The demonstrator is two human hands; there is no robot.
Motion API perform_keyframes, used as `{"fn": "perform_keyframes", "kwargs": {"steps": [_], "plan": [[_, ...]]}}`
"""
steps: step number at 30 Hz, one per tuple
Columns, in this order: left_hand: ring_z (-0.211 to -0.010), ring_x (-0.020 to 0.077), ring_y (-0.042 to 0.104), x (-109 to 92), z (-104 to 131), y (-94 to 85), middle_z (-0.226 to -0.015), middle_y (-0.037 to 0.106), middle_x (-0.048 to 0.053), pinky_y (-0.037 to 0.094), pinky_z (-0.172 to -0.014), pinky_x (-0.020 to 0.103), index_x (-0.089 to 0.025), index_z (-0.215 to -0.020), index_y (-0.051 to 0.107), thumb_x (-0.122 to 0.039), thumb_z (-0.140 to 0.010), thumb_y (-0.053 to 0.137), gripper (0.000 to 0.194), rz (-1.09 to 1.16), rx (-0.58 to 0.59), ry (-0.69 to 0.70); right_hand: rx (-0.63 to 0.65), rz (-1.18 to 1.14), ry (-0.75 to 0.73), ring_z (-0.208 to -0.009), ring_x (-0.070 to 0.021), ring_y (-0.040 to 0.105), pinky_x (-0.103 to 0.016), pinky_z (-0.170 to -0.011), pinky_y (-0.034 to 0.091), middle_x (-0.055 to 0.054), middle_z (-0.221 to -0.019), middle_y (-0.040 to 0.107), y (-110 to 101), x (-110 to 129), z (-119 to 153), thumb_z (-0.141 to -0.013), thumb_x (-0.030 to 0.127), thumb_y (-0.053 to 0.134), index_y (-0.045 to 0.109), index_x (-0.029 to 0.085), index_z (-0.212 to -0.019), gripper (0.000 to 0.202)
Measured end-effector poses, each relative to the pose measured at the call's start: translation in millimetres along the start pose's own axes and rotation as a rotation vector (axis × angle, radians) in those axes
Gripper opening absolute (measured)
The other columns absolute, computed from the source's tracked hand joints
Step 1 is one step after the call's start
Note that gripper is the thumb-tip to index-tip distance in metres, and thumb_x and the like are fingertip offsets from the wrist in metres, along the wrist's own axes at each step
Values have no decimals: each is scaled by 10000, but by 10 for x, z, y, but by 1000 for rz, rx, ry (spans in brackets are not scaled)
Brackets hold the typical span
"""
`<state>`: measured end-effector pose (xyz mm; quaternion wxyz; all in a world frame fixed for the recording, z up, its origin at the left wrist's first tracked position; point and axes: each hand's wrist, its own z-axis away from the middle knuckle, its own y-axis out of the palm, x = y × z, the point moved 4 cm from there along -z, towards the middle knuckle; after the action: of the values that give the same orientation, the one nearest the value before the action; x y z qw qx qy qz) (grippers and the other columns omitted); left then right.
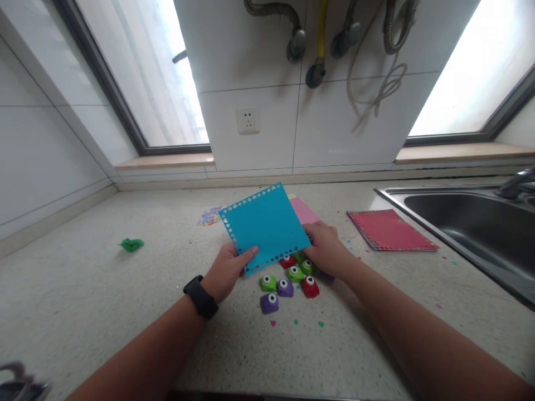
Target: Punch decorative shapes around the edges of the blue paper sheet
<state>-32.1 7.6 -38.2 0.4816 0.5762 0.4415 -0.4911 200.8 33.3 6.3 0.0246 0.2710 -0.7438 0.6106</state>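
Note:
A blue sheet of paper (267, 225) is tilted up over the counter, with small shapes punched along its left, top and bottom edges. My left hand (228, 270) pinches its lower left corner, thumb on top. At the sheet's right corner, my right hand (328, 245) is closed with its fingers curled; what lies in them is mostly hidden. Just below the sheet sit several small craft punches, among them a green punch (268, 283), a purple punch (270, 303) and a red punch (310, 287). Behind the sheet, pink paper (305, 210) shows in part.
A stack of coloured paper with a red sheet (393, 229) on top lies at right, beside the steel sink (451, 217). Purple and orange paper bits (209, 216) sit behind, and a crumpled green piece (131, 245) at left. Punched-out scraps dot the counter (167, 312).

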Motion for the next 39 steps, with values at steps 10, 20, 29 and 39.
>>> {"fn": "perform_keyframes", "kwargs": {"steps": [10,20,29,39], "plan": [[-546,138,578,-12,6,11,-643,670,10,416,-490,247,-184,-882,742,-456,-754,792,305,23,-17,-12,103,177,-13,-1035,-349,541,-426,-821,282,-115,-918,735,81,-1,-6,-859,305,572,732,219,-858,182],[-553,148,590,-16,9,19,-630,669,11,411,-481,242,-183,-872,740,-471,-746,796,320,31,-22,-28,126,191,-66,-1046,-343,531,-442,-859,292,-120,-1018,721,98,8,9,-867,284,527,725,204,-931,224],[-596,115,578,-40,-2,38,-863,734,42,458,-555,237,-173,-1057,728,-419,-791,780,366,124,-22,5,-129,-49,-53,-963,-262,608,-385,-861,378,-79,-1001,758,-167,-68,-4,-956,295,466,734,204,-968,284],[-485,60,435,-127,-6,57,-655,588,-51,330,-426,181,-177,-855,655,-395,-767,815,284,215,-65,7,-163,-65,-166,-938,-244,592,-398,-889,407,-73,-962,731,-380,-126,52,-931,296,588,735,204,-986,182]]}}
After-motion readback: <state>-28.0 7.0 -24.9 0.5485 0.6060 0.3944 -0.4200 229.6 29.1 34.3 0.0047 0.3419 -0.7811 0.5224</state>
